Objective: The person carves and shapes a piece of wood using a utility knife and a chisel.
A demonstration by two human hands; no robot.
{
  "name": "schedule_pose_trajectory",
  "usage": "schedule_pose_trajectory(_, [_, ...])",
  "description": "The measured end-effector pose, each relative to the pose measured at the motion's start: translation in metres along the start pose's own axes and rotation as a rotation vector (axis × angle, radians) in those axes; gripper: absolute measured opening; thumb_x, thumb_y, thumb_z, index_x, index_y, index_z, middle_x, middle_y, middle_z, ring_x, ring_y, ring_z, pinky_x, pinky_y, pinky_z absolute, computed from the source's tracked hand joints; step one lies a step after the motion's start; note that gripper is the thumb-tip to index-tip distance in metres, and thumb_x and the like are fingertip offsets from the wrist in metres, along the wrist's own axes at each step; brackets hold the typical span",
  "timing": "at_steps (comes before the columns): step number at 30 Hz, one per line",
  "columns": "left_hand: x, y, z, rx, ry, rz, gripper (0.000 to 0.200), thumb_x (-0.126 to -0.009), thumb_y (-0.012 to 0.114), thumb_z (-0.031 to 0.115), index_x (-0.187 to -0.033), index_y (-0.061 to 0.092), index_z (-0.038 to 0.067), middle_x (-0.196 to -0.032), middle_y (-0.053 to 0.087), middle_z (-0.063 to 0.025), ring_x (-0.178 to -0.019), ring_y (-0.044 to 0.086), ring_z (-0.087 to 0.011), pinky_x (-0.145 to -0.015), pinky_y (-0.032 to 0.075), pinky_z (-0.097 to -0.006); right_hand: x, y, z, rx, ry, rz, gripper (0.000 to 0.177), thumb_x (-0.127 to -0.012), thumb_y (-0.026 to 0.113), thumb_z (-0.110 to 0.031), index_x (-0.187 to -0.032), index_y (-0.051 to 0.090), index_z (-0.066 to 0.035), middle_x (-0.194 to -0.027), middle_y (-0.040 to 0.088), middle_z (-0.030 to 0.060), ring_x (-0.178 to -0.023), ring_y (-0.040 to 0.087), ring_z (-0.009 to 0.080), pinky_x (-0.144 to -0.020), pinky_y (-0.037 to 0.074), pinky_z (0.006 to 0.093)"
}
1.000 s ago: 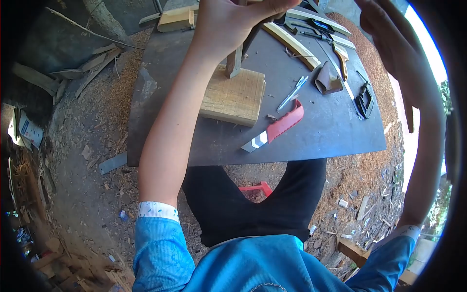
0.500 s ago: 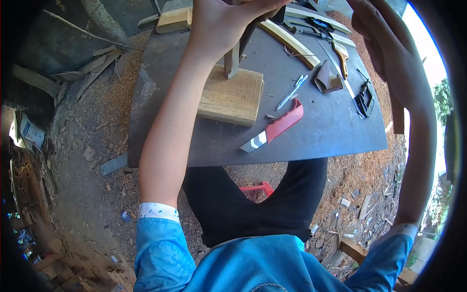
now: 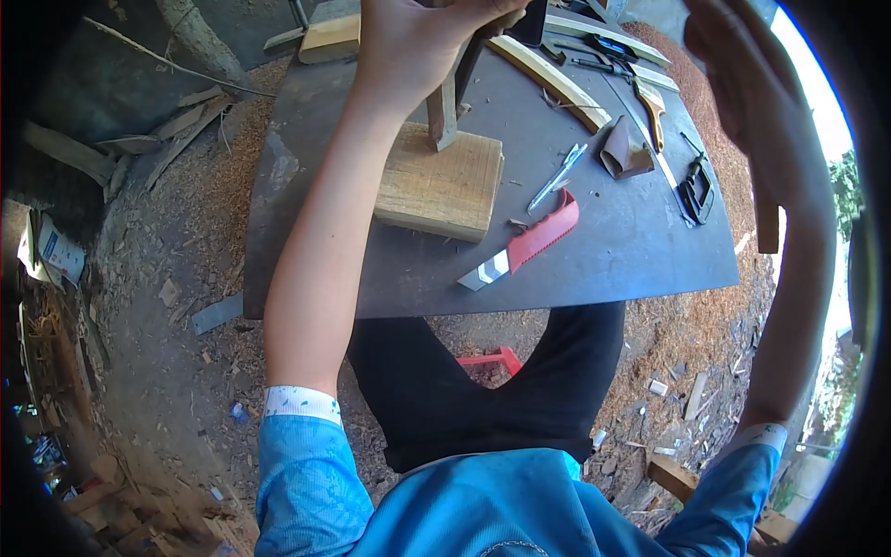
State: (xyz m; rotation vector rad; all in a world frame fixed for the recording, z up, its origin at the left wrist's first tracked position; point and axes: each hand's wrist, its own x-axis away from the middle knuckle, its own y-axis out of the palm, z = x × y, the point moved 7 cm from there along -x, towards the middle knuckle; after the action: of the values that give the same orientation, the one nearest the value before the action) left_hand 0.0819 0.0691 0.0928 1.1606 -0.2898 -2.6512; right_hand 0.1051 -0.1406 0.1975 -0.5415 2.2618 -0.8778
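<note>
At the top edge of the view, my left hand (image 3: 427,32) is closed round a dark piece, cut off by the frame. Below it a narrow wooden piece (image 3: 442,116) stands upright on a thick wooden block (image 3: 441,186). My right hand (image 3: 742,84) is raised at the upper right; its fingers are blurred, and whatever it holds is hard to make out. A flat wooden strip (image 3: 768,218) hangs beside my right wrist. Nearer the table's front lie a red-handled cutter (image 3: 543,234) and a silver pen (image 3: 559,176).
The dark table (image 3: 650,265) also bears a curved wooden strip (image 3: 557,84), a folded brown piece (image 3: 626,150), a brush (image 3: 652,111), a metal ruler (image 3: 664,167) and a black clamp (image 3: 696,190). Sawdust and wood scraps cover the ground around it.
My left hand has shifted slightly left and up. My right hand has moved a little down and to the right. The things on the table lie unchanged.
</note>
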Motion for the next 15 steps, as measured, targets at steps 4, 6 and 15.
schedule_pose_trajectory(4, [0.002, 0.007, 0.008, -0.058, 0.007, 0.019, 0.055, -0.086, 0.087, 0.014, -0.120, 0.045, 0.010, -0.106, 0.066, -0.0084, -0.087, 0.072, -0.0145, -0.073, 0.063, -0.0243, -0.034, -0.049, 0.029, -0.429, -0.338, 0.080, 0.064, -0.108, 0.053, -0.047, -0.159, 0.041, -0.010, -0.083, 0.059, -0.0006, -0.049, 0.045, 0.0055, -0.043, 0.040, 0.0219])
schedule_pose_trajectory(6, [0.002, 0.008, 0.009, -0.056, 0.017, 0.003, 0.054, -0.086, 0.087, 0.014, -0.119, 0.045, 0.009, -0.105, 0.066, -0.0078, -0.087, 0.072, -0.0144, -0.073, 0.063, -0.0242, -0.039, -0.047, 0.039, -0.363, -0.359, 0.034, 0.065, -0.107, 0.054, -0.048, -0.158, 0.042, -0.011, -0.084, 0.060, -0.0003, -0.049, 0.046, 0.0054, -0.044, 0.040, 0.0217])
schedule_pose_trajectory(15, [0.004, 0.010, 0.004, -0.042, -0.008, 0.010, 0.057, -0.087, 0.087, 0.012, -0.122, 0.042, 0.010, -0.103, 0.069, -0.0082, -0.083, 0.072, -0.0133, -0.071, 0.060, -0.0235, 0.008, 0.023, -0.007, -0.056, 0.038, 0.171, 0.060, -0.102, 0.063, -0.051, -0.143, 0.055, -0.008, -0.076, 0.057, -0.0016, -0.049, 0.046, 0.0041, -0.045, 0.037, 0.0223])
